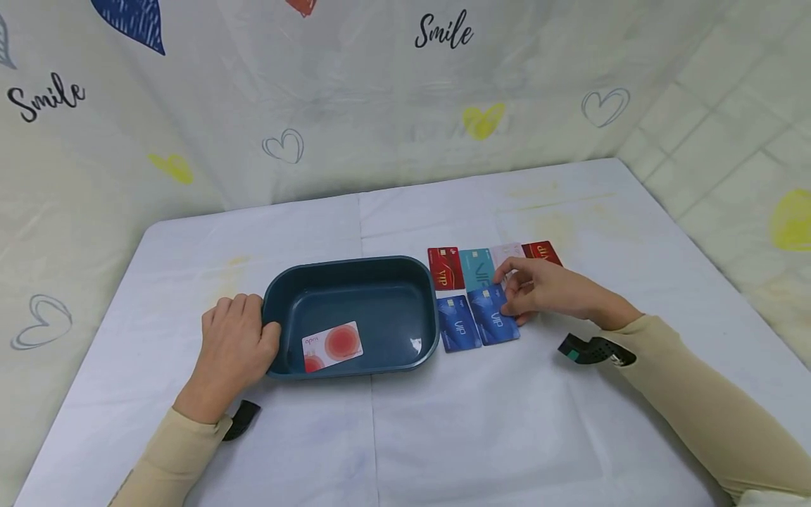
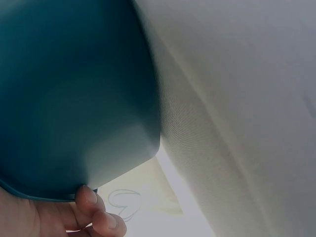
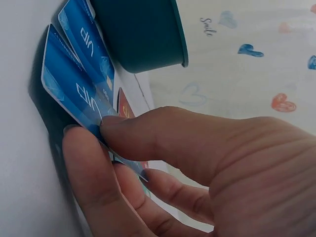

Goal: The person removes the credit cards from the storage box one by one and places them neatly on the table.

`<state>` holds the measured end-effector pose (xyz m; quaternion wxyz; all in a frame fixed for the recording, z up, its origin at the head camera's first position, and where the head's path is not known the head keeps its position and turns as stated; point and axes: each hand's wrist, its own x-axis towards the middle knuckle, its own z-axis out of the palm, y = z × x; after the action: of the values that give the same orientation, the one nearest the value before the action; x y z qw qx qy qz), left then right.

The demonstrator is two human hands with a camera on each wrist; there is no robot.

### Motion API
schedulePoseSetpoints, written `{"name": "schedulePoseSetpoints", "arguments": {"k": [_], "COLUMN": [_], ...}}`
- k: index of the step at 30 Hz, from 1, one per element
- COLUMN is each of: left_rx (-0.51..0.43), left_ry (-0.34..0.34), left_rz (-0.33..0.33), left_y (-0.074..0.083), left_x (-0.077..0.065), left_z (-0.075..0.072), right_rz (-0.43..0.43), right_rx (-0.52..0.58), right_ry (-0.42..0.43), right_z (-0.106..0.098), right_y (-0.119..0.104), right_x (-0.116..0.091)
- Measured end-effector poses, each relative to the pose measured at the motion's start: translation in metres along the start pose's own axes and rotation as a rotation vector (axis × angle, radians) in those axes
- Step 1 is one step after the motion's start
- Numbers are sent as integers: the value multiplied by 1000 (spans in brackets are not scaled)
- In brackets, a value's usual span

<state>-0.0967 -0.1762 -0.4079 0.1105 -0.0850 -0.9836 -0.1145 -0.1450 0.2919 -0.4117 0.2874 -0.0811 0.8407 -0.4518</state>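
My right hand pinches a blue VIP card by its right side. In the right wrist view that blue VIP card is tilted, one edge raised, with the thumb on its printed face. Left of it lies a second blue VIP card. My left hand grips the left end of a dark teal plastic basin, thumb at the rim; in the left wrist view its fingertips curl at the basin's edge. Inside the basin lies a white card with red circles.
Behind the blue cards runs a row: a red VIP card, a teal card, a pale pink card and another red card, partly covered by the hand. A white cloth covers the table; a printed curtain hangs behind.
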Motion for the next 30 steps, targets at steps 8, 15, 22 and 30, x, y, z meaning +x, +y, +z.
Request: {"name": "schedulePoseSetpoints", "arguments": {"k": [8, 15, 22, 30], "left_rx": [-7, -17, -16, -6], "left_ry": [20, 27, 30, 29], "left_rz": [-1, 1, 17, 34], "left_y": [-4, -7, -6, -6], "left_x": [-3, -3, -1, 1], "left_z": [0, -1, -4, -4], "right_rz": [13, 15, -35, -133], "right_rx": [-83, -125, -171, -225], "right_ry": [-3, -28, 9, 97], "right_z": [-1, -2, -4, -4], "right_y": [-5, -11, -16, -27], "right_x": [0, -4, -10, -11]}}
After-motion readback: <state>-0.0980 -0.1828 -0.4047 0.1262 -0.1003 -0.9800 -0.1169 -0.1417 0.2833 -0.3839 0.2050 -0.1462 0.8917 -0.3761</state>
